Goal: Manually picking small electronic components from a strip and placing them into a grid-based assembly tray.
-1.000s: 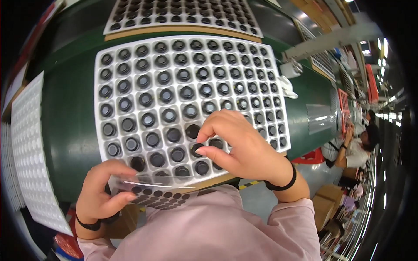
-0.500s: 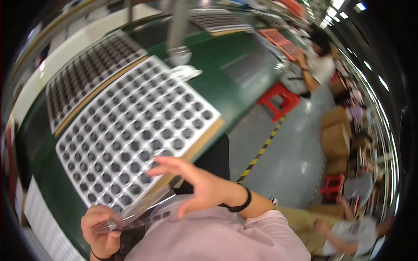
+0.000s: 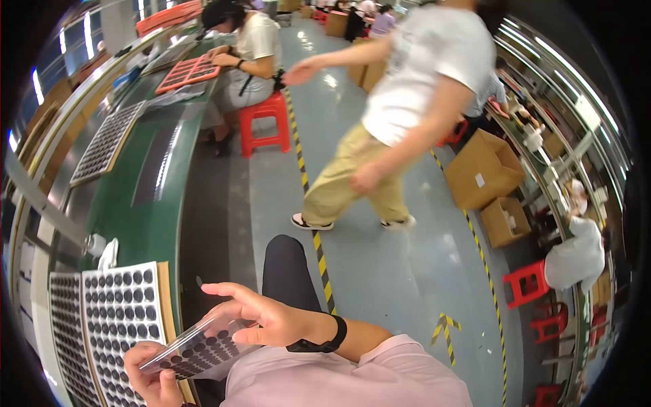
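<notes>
Here's your left hand (image 3: 144, 373), low in view, thumb and fingers clamped on the near end of a clear sheet (image 3: 203, 351) dotted with rows of dark round pieces. The sheet tilts in front of your pink top (image 3: 346, 376), beside the table's edge. Over its far end comes your right hand (image 3: 278, 322), index finger stretched out, thumb well apart from it, and a small dark disc (image 3: 199, 280) right at that index fingertip! Whether your right thumb touches the sheet, you can't tell from here. To the left, a white tray (image 3: 144, 304) of round black parts lies on the green table (image 3: 149, 237). Out in the aisle, a person in a white shirt (image 3: 434, 68) strides past; beyond, a co-worker sits on a red stool (image 3: 264, 122).
</notes>
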Demonstrator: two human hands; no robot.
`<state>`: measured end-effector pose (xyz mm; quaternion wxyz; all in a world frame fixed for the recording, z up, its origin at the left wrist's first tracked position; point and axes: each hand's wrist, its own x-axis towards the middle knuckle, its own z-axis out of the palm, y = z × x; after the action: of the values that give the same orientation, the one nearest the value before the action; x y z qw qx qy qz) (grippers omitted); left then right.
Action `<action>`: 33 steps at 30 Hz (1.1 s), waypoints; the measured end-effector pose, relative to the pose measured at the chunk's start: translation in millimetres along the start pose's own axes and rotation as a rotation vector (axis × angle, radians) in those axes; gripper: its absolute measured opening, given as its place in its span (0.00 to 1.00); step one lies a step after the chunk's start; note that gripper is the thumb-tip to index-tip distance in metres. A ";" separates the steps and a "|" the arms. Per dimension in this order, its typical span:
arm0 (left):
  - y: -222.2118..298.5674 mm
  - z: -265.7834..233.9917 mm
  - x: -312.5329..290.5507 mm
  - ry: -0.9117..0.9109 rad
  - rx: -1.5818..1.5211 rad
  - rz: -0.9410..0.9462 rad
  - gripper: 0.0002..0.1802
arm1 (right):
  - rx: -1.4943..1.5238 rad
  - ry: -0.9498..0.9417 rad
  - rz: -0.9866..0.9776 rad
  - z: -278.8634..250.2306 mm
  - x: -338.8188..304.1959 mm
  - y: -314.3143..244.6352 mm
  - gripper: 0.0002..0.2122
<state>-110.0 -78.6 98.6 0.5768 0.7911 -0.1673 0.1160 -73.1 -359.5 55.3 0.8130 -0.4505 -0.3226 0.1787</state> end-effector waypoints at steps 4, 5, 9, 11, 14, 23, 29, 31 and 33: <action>0.7 16.2 4.4 -0.054 -0.034 0.023 0.31 | -0.046 0.068 -0.098 -2.7 -17.2 -3.2 0.37; 2.3 18.0 3.1 -0.049 -0.028 0.021 0.32 | -0.048 0.073 -0.102 -1.6 -19.3 -5.2 0.37; 3.0 16.9 -10.2 0.019 0.000 0.013 0.33 | -0.038 0.063 0.000 2.8 -14.4 -15.5 0.35; -3.6 13.1 -20.0 0.102 0.020 0.016 0.35 | -0.037 0.007 -0.007 3.5 -3.7 -12.8 0.34; -20.0 0.0 -37.2 0.260 0.021 0.040 0.36 | -0.014 -0.078 0.016 7.7 24.1 -4.7 0.33; -13.9 -14.2 -92.2 0.645 0.241 -0.173 0.46 | 0.083 -0.396 0.236 28.9 108.9 53.2 0.31; -20.6 -35.9 -116.7 0.867 0.198 -0.135 0.35 | 0.069 -0.570 0.245 63.0 160.3 78.9 0.31; -25.7 -45.5 -130.0 0.956 0.013 -0.129 0.33 | 0.006 -0.684 0.233 71.3 176.9 81.7 0.32; -8.9 -46.4 -118.7 0.958 0.139 -0.130 0.30 | -0.018 -0.762 0.227 78.9 189.0 89.8 0.32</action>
<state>-214.9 -16.5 60.4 0.5409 0.6942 0.1750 0.4416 10.3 -153.4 78.4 0.6060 -0.3919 -0.5510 0.4190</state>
